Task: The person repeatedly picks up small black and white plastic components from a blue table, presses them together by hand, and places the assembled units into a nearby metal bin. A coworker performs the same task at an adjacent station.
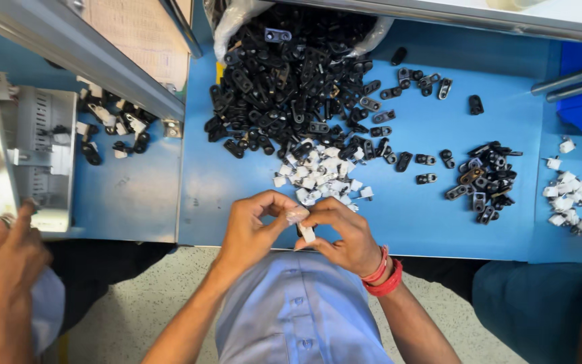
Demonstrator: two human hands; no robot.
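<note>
Both hands meet at the blue table's near edge, left hand and right hand pinching one small white clip, half hidden by fingertips. Beyond lie white clips and a black-parts heap, its bag cut off.

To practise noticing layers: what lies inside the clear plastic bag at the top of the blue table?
The clear plastic bag holds black plastic clips, which spill out onto the blue table. The clips deeper in the bag are covered by those on top.
</note>
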